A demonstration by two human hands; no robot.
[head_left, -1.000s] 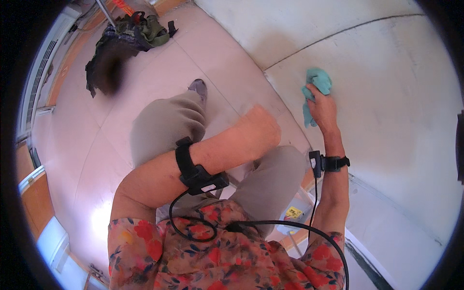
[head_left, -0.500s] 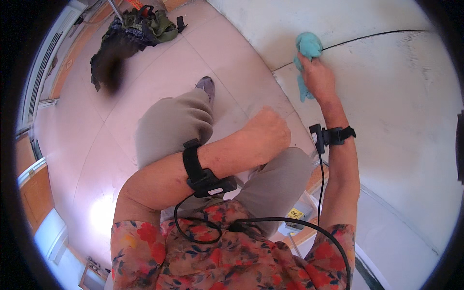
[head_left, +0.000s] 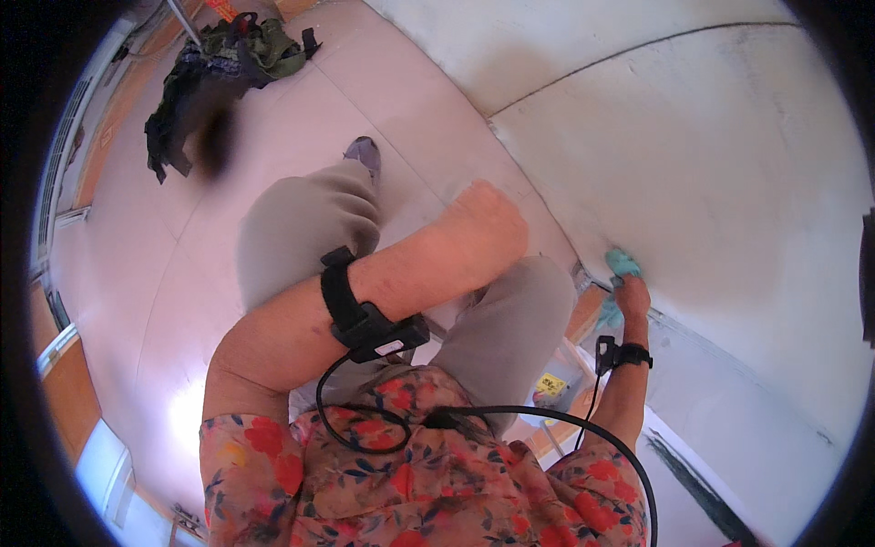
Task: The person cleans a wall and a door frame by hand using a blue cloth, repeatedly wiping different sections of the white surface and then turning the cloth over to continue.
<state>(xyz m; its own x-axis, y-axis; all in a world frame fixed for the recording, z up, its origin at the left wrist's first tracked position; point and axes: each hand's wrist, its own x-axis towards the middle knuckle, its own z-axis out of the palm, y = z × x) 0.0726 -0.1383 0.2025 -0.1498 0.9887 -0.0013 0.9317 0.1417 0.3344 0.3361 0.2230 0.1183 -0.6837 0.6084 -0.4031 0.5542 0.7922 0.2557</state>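
My right hand (head_left: 633, 296) is closed on a teal cloth (head_left: 622, 263), low on the right, at the near lower corner of a large off-white panel (head_left: 711, 182). Part of the cloth bulges out past the fingers, and another bit hangs below the hand. My left forearm lies across my lap, and my left hand (head_left: 488, 223) is over the knees, curled into a loose fist with its fingertips turned out of sight. Nothing shows in it. Each wrist wears a black strap with a small cabled box.
Pinkish floor tiles (head_left: 301, 118) stretch along the left. A dark green and black heap of fabric (head_left: 237, 59) lies at the top left, by a metal pole (head_left: 184, 20). Near my right knee is an open compartment holding a yellow-labelled item (head_left: 550, 385). A dark seam crosses the panel.
My right hand has moved with the cloth down along the panel, from beside its dark seam to the near lower corner. The view has shifted slightly. My left hand stays over the knees.
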